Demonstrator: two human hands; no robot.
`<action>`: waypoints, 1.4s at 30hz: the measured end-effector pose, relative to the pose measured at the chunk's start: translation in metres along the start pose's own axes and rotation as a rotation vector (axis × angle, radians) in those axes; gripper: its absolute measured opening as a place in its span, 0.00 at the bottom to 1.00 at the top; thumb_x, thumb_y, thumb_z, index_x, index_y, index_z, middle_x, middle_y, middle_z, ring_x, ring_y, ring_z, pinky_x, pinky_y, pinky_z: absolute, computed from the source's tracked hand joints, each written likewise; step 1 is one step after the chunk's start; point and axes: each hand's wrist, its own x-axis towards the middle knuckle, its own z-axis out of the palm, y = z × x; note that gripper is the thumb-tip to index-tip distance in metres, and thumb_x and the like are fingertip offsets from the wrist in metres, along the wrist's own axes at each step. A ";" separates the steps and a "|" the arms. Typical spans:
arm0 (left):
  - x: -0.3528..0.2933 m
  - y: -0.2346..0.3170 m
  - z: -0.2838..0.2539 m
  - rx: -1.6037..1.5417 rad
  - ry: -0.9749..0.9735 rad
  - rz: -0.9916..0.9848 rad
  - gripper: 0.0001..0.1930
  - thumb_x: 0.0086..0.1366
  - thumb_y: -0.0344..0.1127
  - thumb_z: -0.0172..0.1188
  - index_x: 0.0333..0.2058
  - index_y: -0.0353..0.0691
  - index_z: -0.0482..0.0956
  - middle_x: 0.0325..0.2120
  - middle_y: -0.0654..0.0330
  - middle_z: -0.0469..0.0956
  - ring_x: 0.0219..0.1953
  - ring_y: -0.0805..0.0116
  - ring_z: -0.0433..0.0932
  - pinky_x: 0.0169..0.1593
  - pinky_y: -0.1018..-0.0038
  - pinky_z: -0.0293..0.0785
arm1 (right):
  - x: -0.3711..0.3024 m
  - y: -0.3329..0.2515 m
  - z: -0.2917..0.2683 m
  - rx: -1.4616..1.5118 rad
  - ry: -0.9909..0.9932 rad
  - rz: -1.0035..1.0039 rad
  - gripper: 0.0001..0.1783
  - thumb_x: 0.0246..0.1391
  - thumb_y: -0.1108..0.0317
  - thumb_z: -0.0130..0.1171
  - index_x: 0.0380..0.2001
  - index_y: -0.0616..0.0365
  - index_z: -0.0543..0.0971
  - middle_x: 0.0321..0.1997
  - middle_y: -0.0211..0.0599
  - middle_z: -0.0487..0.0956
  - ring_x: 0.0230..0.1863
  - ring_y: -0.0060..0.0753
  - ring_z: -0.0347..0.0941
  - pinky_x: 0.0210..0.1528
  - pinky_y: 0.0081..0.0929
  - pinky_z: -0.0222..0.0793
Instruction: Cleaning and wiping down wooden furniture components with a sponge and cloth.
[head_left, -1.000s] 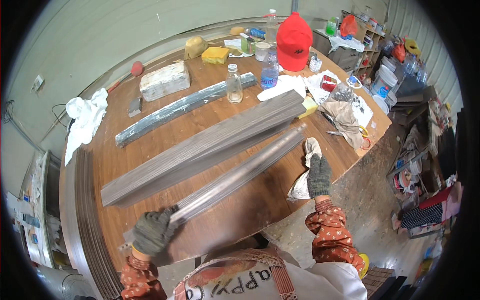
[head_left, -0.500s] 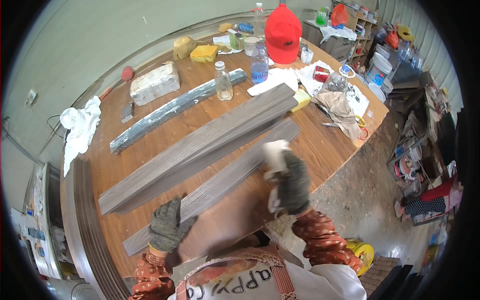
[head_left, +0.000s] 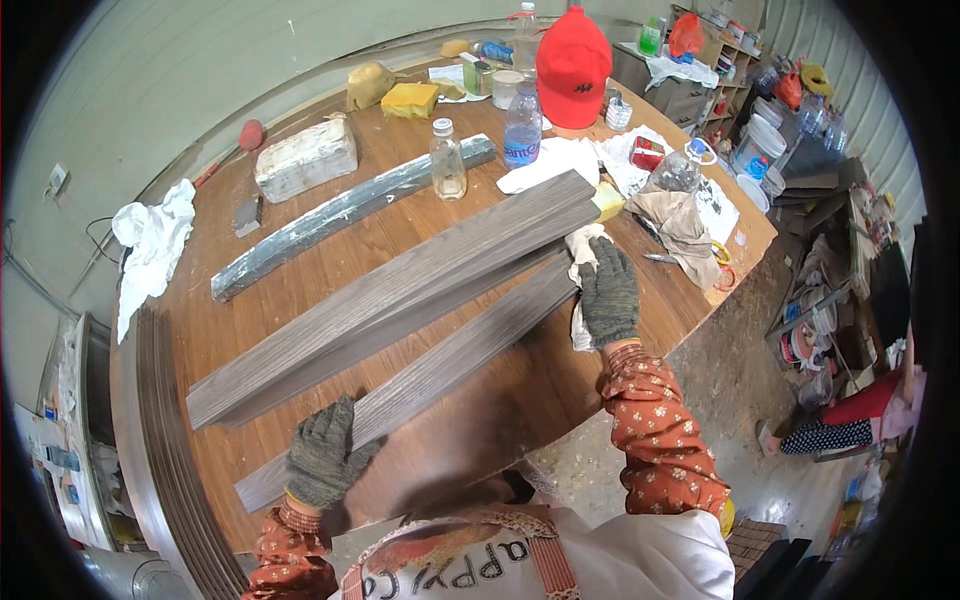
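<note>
Both my hands wear dark grey knit gloves. A grey wood-grain strip (head_left: 465, 347) lies slanted across the near part of the table. My left hand (head_left: 322, 455) straddles its near left end, fingers on the far side and thumb on the near side, holding it against the table. At the strip's far right end, my right hand (head_left: 610, 295) presses a crumpled white cloth (head_left: 583, 248) onto it; the palm hides part of the cloth. Just beyond lies a wider grey wood-grain profile (head_left: 400, 295), roughly parallel and apart from my left hand.
On the brown table (head_left: 480, 425) stand a glass bottle (head_left: 448, 165), a plastic bottle (head_left: 521, 135) and a red cap (head_left: 574, 70). A grey-wrapped bar (head_left: 340, 225) and a whitish block (head_left: 307, 160) lie farther back. Long dark strips (head_left: 170, 440) line the left edge. A person (head_left: 850, 415) is at far right.
My right hand has slid the white cloth along the strip, away from me, to its far right end. My left hand keeps its place on the near end.
</note>
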 end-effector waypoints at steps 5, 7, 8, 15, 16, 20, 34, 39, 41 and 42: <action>-0.006 0.001 0.003 0.042 0.030 -0.030 0.35 0.53 0.52 0.66 0.52 0.30 0.70 0.44 0.45 0.77 0.43 0.46 0.76 0.49 0.56 0.70 | -0.013 -0.091 -0.035 0.155 -0.109 0.165 0.27 0.54 0.64 0.53 0.57 0.61 0.68 0.57 0.55 0.71 0.57 0.55 0.66 0.59 0.45 0.61; -0.003 0.002 0.002 0.017 0.027 -0.013 0.35 0.53 0.51 0.66 0.53 0.30 0.70 0.44 0.45 0.77 0.43 0.46 0.76 0.49 0.56 0.70 | -0.049 -0.118 -0.038 0.066 0.071 -0.075 0.26 0.53 0.67 0.54 0.56 0.60 0.68 0.56 0.54 0.72 0.56 0.54 0.67 0.58 0.46 0.61; -0.004 0.002 0.001 0.002 0.019 -0.010 0.35 0.53 0.50 0.67 0.53 0.30 0.69 0.43 0.45 0.77 0.42 0.46 0.76 0.48 0.56 0.70 | -0.062 -0.130 -0.037 0.183 0.033 -0.066 0.26 0.53 0.68 0.54 0.56 0.58 0.69 0.56 0.52 0.72 0.54 0.54 0.68 0.57 0.48 0.62; -0.004 0.007 -0.004 -0.012 0.039 -0.023 0.34 0.52 0.49 0.67 0.52 0.31 0.71 0.43 0.45 0.77 0.43 0.46 0.76 0.48 0.58 0.71 | -0.008 -0.047 -0.034 0.154 -0.316 0.313 0.21 0.58 0.63 0.50 0.54 0.60 0.72 0.59 0.46 0.71 0.54 0.51 0.69 0.57 0.42 0.62; -0.001 0.007 -0.004 -0.019 0.049 -0.043 0.34 0.52 0.49 0.67 0.52 0.31 0.71 0.43 0.45 0.77 0.43 0.46 0.76 0.48 0.58 0.71 | 0.000 -0.034 -0.038 0.082 -0.315 0.330 0.21 0.59 0.63 0.50 0.54 0.61 0.72 0.58 0.48 0.72 0.53 0.51 0.69 0.56 0.42 0.62; -0.004 0.002 -0.004 -0.013 0.106 -0.021 0.35 0.52 0.50 0.68 0.52 0.32 0.69 0.44 0.46 0.76 0.45 0.48 0.76 0.50 0.58 0.71 | 0.012 -0.010 -0.027 0.079 -0.097 0.159 0.21 0.59 0.62 0.50 0.52 0.61 0.74 0.55 0.50 0.74 0.50 0.55 0.69 0.55 0.44 0.62; -0.119 -0.047 -0.017 0.168 0.375 -0.430 0.20 0.57 0.40 0.62 0.45 0.35 0.76 0.40 0.49 0.77 0.47 0.48 0.74 0.60 0.52 0.63 | -0.001 -0.137 -0.038 0.208 -0.501 -0.464 0.26 0.60 0.59 0.50 0.59 0.58 0.69 0.61 0.48 0.69 0.64 0.53 0.61 0.65 0.44 0.54; -0.123 -0.047 -0.011 0.257 0.445 -0.438 0.20 0.57 0.42 0.63 0.45 0.37 0.76 0.40 0.50 0.77 0.47 0.49 0.74 0.60 0.52 0.63 | -0.023 -0.291 -0.047 0.465 -0.837 -0.736 0.31 0.60 0.55 0.47 0.61 0.63 0.65 0.65 0.49 0.64 0.69 0.46 0.55 0.69 0.43 0.48; -0.122 -0.047 -0.011 0.265 0.445 -0.445 0.21 0.57 0.42 0.62 0.46 0.37 0.76 0.40 0.51 0.77 0.47 0.49 0.74 0.59 0.52 0.64 | -0.055 -0.348 -0.038 0.469 -0.488 -0.978 0.28 0.58 0.56 0.50 0.57 0.63 0.69 0.61 0.49 0.68 0.65 0.48 0.59 0.68 0.44 0.50; -0.123 -0.050 -0.010 0.270 0.450 -0.458 0.21 0.57 0.42 0.62 0.46 0.37 0.76 0.40 0.51 0.77 0.47 0.49 0.74 0.59 0.52 0.64 | -0.062 -0.371 -0.039 0.476 -0.375 -1.005 0.26 0.56 0.57 0.53 0.54 0.61 0.73 0.57 0.48 0.72 0.62 0.51 0.62 0.67 0.45 0.52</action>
